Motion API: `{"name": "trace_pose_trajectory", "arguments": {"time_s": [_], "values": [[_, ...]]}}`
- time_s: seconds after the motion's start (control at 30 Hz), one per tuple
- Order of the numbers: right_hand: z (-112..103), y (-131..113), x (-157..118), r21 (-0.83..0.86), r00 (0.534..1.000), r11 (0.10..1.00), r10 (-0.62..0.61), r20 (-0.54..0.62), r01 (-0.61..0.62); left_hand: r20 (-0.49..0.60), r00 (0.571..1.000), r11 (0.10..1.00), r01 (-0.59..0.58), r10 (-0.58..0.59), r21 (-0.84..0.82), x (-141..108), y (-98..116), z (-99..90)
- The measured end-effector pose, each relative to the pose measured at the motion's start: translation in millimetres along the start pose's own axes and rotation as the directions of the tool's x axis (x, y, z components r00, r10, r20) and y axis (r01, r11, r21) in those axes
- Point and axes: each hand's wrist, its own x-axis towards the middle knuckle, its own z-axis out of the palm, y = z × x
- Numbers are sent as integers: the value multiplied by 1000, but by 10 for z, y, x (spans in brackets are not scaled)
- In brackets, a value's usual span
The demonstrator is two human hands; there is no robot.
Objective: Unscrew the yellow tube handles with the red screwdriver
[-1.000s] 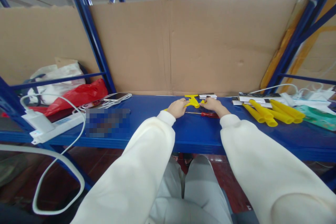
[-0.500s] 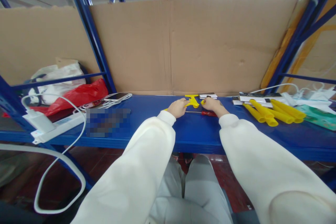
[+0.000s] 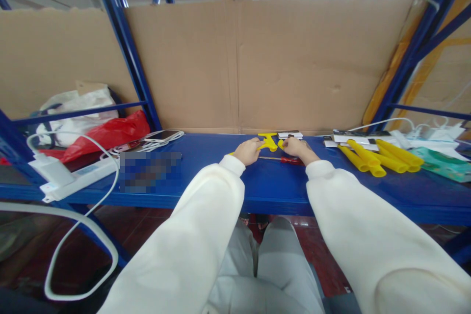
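My left hand (image 3: 248, 151) is closed around a yellow plastic piece (image 3: 270, 142) with a T-shaped head, which points toward the right hand. Part of it also shows behind the left wrist. Just to its right, my right hand (image 3: 297, 148) pinches a small yellow part (image 3: 280, 144), mostly hidden by the fingers. A narrow gap separates the two yellow pieces. Below the hands a screwdriver (image 3: 290, 160) with a red handle lies on the blue shelf (image 3: 213, 167), its thin shaft pointing left. Behind the right hand is a small white-and-black flat item (image 3: 290, 135).
Several yellow tubes (image 3: 399, 157) lie at the right beside white boxes (image 3: 342, 137) and a green packet (image 3: 443, 162). On the left are a power strip (image 3: 83, 179) with cables, a phone (image 3: 164, 136) and a red bag (image 3: 106, 135). Cardboard (image 3: 294, 64) walls the back.
The right hand has shifted slightly, and more of the red screwdriver handle now shows. Otherwise the view has only drifted a little; both hands keep their yellow pieces.
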Motion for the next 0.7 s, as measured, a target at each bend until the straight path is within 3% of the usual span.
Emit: {"name": "trace_pose_trajectory", "arguments": {"time_s": [0.33,0.7], "values": [[6,10,-1,13,1000,1000,1,2,-1,19,1000,1000,1,-2,7,-4,7,-21],[-45,192,10,79,975,976,-210,75,204,23,1000,1000,16,-16,2,-14,23,-40]]}}
